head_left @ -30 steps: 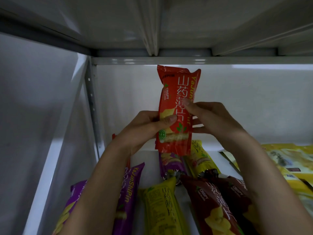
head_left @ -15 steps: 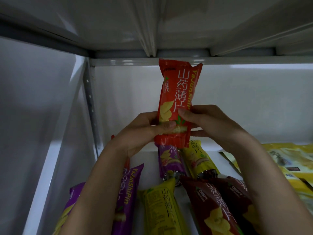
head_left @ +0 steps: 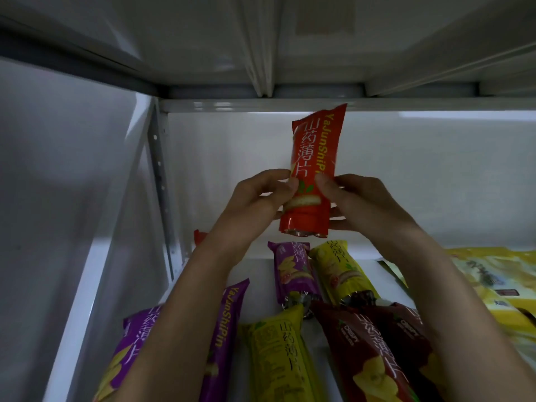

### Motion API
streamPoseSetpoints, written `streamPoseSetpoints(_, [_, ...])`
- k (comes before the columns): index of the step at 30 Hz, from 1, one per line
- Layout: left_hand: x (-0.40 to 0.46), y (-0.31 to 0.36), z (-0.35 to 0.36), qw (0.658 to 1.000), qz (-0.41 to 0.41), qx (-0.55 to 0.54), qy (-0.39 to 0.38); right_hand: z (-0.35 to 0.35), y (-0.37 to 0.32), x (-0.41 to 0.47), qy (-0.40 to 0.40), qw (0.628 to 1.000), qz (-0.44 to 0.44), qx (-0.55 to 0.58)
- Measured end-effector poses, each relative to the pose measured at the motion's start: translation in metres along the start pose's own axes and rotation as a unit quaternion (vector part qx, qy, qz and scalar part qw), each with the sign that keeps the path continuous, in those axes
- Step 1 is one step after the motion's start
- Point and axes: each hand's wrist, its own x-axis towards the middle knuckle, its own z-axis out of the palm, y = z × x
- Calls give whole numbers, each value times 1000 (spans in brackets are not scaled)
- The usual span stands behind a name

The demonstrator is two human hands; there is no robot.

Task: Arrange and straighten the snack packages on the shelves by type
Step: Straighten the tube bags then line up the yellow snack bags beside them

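Both hands hold a long red foil snack packet (head_left: 314, 166) upright above the white metal shelf (head_left: 261, 274), near its back left corner. The left hand (head_left: 255, 203) and right hand (head_left: 359, 203) pinch its lower half from either side, thumbs in front. Most of the packet rises above the grip, tilted slightly right.

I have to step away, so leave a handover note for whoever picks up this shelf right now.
Left hand and right hand both pinch the lower part of the red yam-chip pack, held upright in the air above the shelf.
On the shelf: purple, yellow and dark red packs lie mixed, some overlapping.
Done: nothing visibly grouped.
Left: place the red pack, then sort the rest by colour.
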Motion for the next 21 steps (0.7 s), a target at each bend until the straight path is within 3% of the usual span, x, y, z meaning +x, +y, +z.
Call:
streamPoseSetpoints(6, [-4, 4, -3, 996, -37, -59, -55, -4, -1, -1, 13, 999, -33, -13])
streamPoseSetpoints(13, [-5, 0, 1, 992, -44, -75, -86, 2, 2, 1, -61, 998, -19, 19])
streamPoseSetpoints(17, [-3, -1, 2, 997, -37, -36, -65, 4, 6, 3, -11, 997, -50, 49])
streamPoseSetpoints(21, [1, -1, -1, 1000, -2, 24, 13, 7, 6, 3, 35, 997, -62, 11])
